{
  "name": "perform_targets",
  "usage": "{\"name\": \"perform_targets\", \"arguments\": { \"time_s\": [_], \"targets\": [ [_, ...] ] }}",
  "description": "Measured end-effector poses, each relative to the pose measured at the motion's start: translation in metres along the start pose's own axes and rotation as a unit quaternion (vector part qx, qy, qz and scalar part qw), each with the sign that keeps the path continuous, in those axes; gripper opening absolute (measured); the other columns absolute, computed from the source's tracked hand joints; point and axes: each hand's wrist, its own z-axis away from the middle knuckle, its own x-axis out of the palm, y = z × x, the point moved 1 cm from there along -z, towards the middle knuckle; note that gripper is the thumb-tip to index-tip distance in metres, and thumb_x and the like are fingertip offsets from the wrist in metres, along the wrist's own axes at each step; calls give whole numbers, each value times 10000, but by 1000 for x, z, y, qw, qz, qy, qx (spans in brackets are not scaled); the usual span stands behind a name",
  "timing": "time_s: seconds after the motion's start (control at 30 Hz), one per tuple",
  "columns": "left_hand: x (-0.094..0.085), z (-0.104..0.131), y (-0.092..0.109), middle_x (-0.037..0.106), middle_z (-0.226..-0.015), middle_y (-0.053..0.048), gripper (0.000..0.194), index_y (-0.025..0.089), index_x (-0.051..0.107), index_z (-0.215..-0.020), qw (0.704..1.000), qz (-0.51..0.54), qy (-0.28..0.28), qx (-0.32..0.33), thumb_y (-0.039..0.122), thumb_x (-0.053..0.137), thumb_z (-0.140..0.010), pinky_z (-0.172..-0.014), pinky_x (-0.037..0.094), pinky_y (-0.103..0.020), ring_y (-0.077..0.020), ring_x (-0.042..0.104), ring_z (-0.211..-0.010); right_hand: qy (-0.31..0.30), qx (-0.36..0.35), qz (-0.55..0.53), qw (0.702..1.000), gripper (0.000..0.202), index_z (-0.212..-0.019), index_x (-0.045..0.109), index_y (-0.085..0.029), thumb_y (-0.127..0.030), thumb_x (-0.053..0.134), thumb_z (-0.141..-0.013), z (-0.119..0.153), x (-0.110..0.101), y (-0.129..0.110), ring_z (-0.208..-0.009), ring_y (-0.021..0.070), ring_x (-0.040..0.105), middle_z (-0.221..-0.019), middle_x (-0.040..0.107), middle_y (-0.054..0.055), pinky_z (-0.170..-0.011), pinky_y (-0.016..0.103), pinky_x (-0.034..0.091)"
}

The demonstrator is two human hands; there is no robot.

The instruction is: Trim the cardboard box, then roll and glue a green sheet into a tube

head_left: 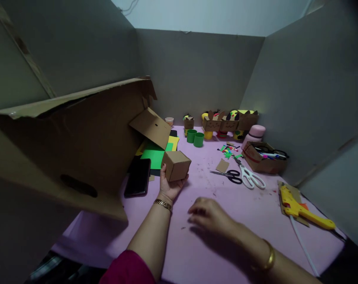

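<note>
A small closed cardboard box, shaped like a cube, rests in my left hand. The thumb presses its left side and the fingers support it from below. Nearer to me, my right hand hovers over the pink tabletop, its fingers curled and blurred; nothing shows in them. To the left of the box lie green paper and a dark phone. Black-handled scissors and white-handled scissors are on the table to the right.
A large cardboard carton stands at the left. A yellow glue gun lies at the right edge, its white cord trailing forward. Green cups, decorated cardboard figures, a pink bottle and a box of pens stand farther back.
</note>
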Motion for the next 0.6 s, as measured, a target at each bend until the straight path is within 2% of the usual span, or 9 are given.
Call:
{"name": "perform_targets", "arguments": {
  "time_s": [0.07,0.13,0.3,0.37,0.4,0.47,0.53,0.57,0.6],
  "targets": [
    [0,1,0,727,-931,-102,424,183,607,-1110,1000,0,6,1,471,556,-803,-723,538,-415,-266,674,-856,-47,-37,-20,998,42,-752,709,-237,-214,715,-717,4,18,-25,-694,142,600,-722,665,-24,-621,204,433],
    [0,1,0,727,-930,-106,432,179,606,-1116,1000,-1,9,0,472,557,-803,-724,538,-419,-267,674,-858,-61,-35,-20,997,58,-753,695,-210,-157,670,-751,6,30,-37,-694,146,595,-762,669,4,-599,213,416],
    [0,2,-1,730,-918,-95,408,187,611,-1108,1000,0,12,4,463,554,-813,-729,538,-423,-267,675,-867,-61,-27,-18,998,162,-742,653,-171,-66,545,-802,7,29,-36,-678,167,584,-756,660,47,-602,246,422],
    [-1,1,-1,730,-914,-93,408,188,612,-1108,1000,0,15,5,461,561,-810,-727,538,-421,-267,675,-868,-21,-48,-44,998,166,-795,635,-170,-102,494,-849,4,21,-42,-696,174,591,-780,662,61,-633,262,448],
    [-1,1,-1,729,-912,-96,411,183,611,-1111,1000,0,16,5,458,565,-809,-725,539,-422,-268,675,-863,26,-68,-72,995,178,-813,625,-167,-116,462,-867,1,16,-50,-694,179,593,-772,662,71,-636,271,459],
    [-2,2,-1,729,-912,-103,424,173,608,-1122,1000,-1,19,5,454,571,-807,-721,541,-424,-272,675,-855,129,-129,-136,974,189,-835,611,-169,-157,432,-894,-6,6,-75,-699,188,602,-751,665,83,-639,285,480],
    [-2,3,-1,730,-911,-105,428,171,604,-1130,1000,-3,23,6,452,571,-809,-726,542,-430,-275,675,-858,190,-189,-192,944,182,-891,607,-187,-157,427,-888,-17,0,-107,-771,189,624,-820,690,82,-701,297,501],
    [-1,3,-1,731,-908,-103,419,176,604,-1127,1000,-4,25,8,449,571,-811,-727,543,-431,-275,677,-857,200,-218,-209,932,186,-909,604,-205,-161,425,-880,-25,-3,-124,-807,188,634,-869,704,75,-738,309,509],
    [-1,4,0,733,-906,-101,402,183,607,-1119,1000,-5,27,10,443,571,-813,-726,544,-432,-273,678,-854,169,-231,-208,935,177,-910,604,-236,-180,441,-870,-33,-4,-138,-828,190,641,-899,713,49,-776,330,511]
  ]
}}
